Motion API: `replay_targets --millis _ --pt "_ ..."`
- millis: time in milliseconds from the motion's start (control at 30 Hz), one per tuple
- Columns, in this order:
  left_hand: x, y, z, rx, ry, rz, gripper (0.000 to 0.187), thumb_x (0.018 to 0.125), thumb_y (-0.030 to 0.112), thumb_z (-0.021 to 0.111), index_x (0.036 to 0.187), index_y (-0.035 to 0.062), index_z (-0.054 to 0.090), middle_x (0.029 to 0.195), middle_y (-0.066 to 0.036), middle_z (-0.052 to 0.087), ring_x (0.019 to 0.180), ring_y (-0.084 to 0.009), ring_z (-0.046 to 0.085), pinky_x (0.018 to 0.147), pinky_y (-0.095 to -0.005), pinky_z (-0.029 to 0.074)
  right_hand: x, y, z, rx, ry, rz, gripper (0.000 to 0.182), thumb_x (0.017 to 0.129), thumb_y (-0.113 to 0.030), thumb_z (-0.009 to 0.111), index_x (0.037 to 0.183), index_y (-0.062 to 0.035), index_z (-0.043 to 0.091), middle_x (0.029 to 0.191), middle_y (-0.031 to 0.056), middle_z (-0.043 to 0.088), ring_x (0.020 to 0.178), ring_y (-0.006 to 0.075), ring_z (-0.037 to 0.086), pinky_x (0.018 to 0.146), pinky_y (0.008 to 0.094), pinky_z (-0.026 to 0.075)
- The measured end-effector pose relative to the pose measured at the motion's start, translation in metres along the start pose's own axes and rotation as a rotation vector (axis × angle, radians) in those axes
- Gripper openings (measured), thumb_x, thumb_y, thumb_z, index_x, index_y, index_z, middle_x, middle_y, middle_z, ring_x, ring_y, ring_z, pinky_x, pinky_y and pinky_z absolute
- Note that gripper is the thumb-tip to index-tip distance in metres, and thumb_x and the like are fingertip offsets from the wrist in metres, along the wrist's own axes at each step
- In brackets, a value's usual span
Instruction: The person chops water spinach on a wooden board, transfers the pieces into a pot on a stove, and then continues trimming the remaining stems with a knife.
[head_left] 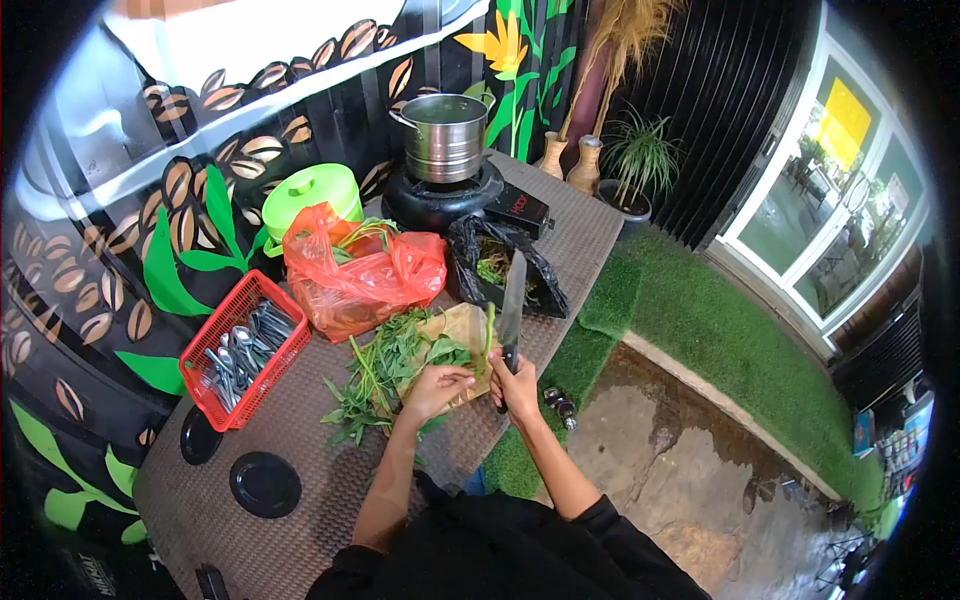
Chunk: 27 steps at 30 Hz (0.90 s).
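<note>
My right hand (515, 388) grips the black handle of a kitchen knife (513, 300), its blade pointing up and away from me. A thick green stem (489, 335) stands upright beside the blade, close to my right thumb. At its lower end, my left hand (440, 390) has its fingers pinched together, seemingly on the stem; the exact contact is hard to see. Under and beyond my hands lies a wooden cutting board (462, 322), partly covered by a pile of leafy greens (385, 362) that spills left onto the table.
A red plastic bag (350, 275), a black bag (497, 290) with trimmings and a red cutlery basket (215, 400) surround the board. Behind stand a green lidded container (312, 195) and a steel pot (446, 140) on a gas stove (440, 205). Black plates (265, 485) lie left on the woven table (330, 420).
</note>
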<state>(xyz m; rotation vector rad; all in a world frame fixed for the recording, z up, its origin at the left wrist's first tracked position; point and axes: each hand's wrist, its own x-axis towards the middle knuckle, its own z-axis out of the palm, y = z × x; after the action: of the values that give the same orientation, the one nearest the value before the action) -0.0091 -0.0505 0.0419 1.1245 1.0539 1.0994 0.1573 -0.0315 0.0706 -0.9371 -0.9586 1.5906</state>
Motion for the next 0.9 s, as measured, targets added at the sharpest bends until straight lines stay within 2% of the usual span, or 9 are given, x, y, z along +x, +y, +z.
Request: replay_targets --millis 167,267,400,467,567,667,800,867,900 --pt "0.0 0.004 0.001 0.046 -0.104 -0.077 0.02 0.086 0.01 0.061 0.099 -0.0049 0.059 0.078 -0.006 0.063 0.064 -0.0105 0.058 0.057 -0.0238 0.047 -0.01 -0.003 0.0 0.016 -0.126 0.077 0.022 0.094 -0.025 0.051 0.091 -0.0034 0.051 0.052 -0.0042 0.034 0.038 0.006 0.033 0.033 0.0214 0.028" --pt "0.0 0.003 0.002 -0.108 -0.145 -0.139 0.018 0.087 0.01 0.06 0.099 -0.0041 0.059 0.08 -0.007 0.064 0.064 -0.0118 0.059 0.058 -0.0252 0.048 -0.014 -0.001 0.004 0.142 -0.119 0.086 0.024 0.094 -0.027 0.049 0.089 -0.0042 0.049 0.054 -0.0044 0.033 0.039 0.0058 0.033 0.034 0.0209 0.028" --pt "-0.003 0.013 0.001 -0.07 -0.151 -0.236 0.017 0.087 0.009 0.059 0.099 -0.0032 0.058 0.086 -0.007 0.064 0.072 -0.013 0.06 0.065 -0.0251 0.049 -0.014 0.004 0.003 0.11 -0.116 0.038 0.024 0.094 -0.028 0.051 0.088 -0.0047 0.048 0.053 -0.0043 0.034 0.039 0.0056 0.034 0.034 0.0208 0.028" --pt "0.004 0.008 0.003 0.156 0.052 0.122 0.016 0.086 0.006 0.06 0.099 -0.0028 0.059 0.093 -0.007 0.063 0.082 -0.0133 0.06 0.074 -0.0245 0.048 -0.013 0.005 0.001 0.029 -0.084 0.069 0.025 0.093 -0.028 0.053 0.086 -0.0036 0.05 0.05 -0.0056 0.033 0.037 0.005 0.032 0.033 0.0213 0.028" --pt "0.013 0.025 0.016 -0.119 0.252 0.26 0.019 0.084 0.004 0.063 0.101 -0.0027 0.059 0.097 -0.007 0.062 0.088 -0.0134 0.059 0.081 -0.0237 0.046 -0.013 0.007 -0.004 -0.08 -0.084 0.04 0.025 0.09 -0.025 0.058 0.079 -0.0042 0.05 0.049 -0.0053 0.037 0.036 0.0053 0.034 0.034 0.0221 0.027" --pt "0.02 0.04 0.035 -0.101 0.282 0.407 0.021 0.082 0.003 0.064 0.102 -0.0039 0.059 0.097 -0.008 0.063 0.086 -0.0133 0.059 0.079 -0.0249 0.047 -0.011 0.022 -0.011 -0.31 -0.046 -0.096 0.023 0.089 -0.024 0.059 0.079 -0.0043 0.052 0.048 -0.0037 0.04 0.036 0.0056 0.036 0.033 0.0225 0.027" --pt "0.032 0.036 0.047 -0.176 0.339 0.356 0.022 0.082 0.003 0.064 0.102 -0.0055 0.059 0.095 -0.009 0.063 0.084 -0.0134 0.06 0.077 -0.0252 0.048 -0.012 0.019 -0.014 -0.473 -0.003 -0.264 0.024 0.087 -0.024 0.063 0.078 -0.0029 0.055 0.048 -0.0029 0.042 0.037 0.0062 0.039 0.034 0.0225 0.028" --pt "0.031 0.04 0.054 -0.256 0.321 0.441 0.019 0.085 0.004 0.061 0.101 -0.0052 0.059 0.094 -0.01 0.064 0.077 -0.0144 0.061 0.073 -0.0262 0.05 -0.017 0.009 -0.018 -0.564 0.005 -0.258 0.023 0.09 -0.025 0.058 0.087 -0.0027 0.054 0.048 -0.0025 0.04 0.037 0.0071 0.037 0.034 0.0226 0.028" --pt "0.03 0.042 0.056 -0.255 0.317 0.442 0.019 0.085 0.004 0.061 0.101 -0.0052 0.059 0.094 -0.01 0.064 0.077 -0.0144 0.061 0.073 -0.0262 0.05 -0.019 0.001 -0.018 -0.381 0.011 -0.186 0.024 0.092 -0.027 0.052 0.094 -0.0036 0.052 0.047 -0.0022 0.039 0.036 0.0075 0.036 0.034 0.0226 0.028"
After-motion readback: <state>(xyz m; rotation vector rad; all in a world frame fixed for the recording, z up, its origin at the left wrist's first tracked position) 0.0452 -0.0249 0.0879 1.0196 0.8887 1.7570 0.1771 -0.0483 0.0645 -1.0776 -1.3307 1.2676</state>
